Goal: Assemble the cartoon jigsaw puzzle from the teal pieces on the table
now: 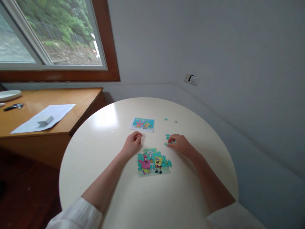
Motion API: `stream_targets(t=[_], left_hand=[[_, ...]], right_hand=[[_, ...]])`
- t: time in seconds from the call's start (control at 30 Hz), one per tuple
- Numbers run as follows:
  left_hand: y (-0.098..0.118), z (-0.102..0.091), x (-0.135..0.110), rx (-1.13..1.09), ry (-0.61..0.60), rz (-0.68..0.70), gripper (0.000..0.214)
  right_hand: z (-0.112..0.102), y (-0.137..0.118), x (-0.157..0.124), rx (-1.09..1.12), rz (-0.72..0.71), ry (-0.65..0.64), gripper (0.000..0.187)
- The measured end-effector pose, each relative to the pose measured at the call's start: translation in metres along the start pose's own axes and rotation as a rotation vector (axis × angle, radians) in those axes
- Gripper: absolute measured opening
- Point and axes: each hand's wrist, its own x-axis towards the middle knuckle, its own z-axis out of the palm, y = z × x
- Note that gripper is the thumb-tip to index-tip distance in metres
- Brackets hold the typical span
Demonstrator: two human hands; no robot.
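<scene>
A partly assembled cartoon jigsaw puzzle (pixel 153 161) lies on the round white table (pixel 102 149) between my hands. My left hand (pixel 132 143) rests just above its left corner, fingers curled in a loose pinch; whatever is in it is too small to make out. My right hand (pixel 179 143) lies to the upper right of the puzzle, fingers bent down onto a small cluster of teal pieces (pixel 168 137). A small reference picture card (pixel 142 124) sits farther back. Two loose pieces (pixel 170 120) lie beyond my right hand.
A wooden desk (pixel 78 98) stands at the left under the window, bearing a sheet of paper (pixel 44 117), a small grey object (pixel 45 121), a white dish (pixel 9 94) and a dark tool (pixel 13 107). A wall socket (pixel 192 79) sits behind the table.
</scene>
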Motion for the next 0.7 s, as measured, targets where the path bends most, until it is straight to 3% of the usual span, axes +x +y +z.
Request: stream_targets(t=[0.57, 0.7], left_hand=[[0.008, -0.001, -0.003, -0.016, -0.007, -0.029, 0.012], [0.009, -0.001, -0.003, -0.005, -0.002, -0.02, 0.012]], right_hand=[[0.008, 0.005, 0.002, 0.179, -0.085, 0.002, 0.004], [0.015, 0.011, 0.005, 0.202, -0.137, 0.043, 0.019]])
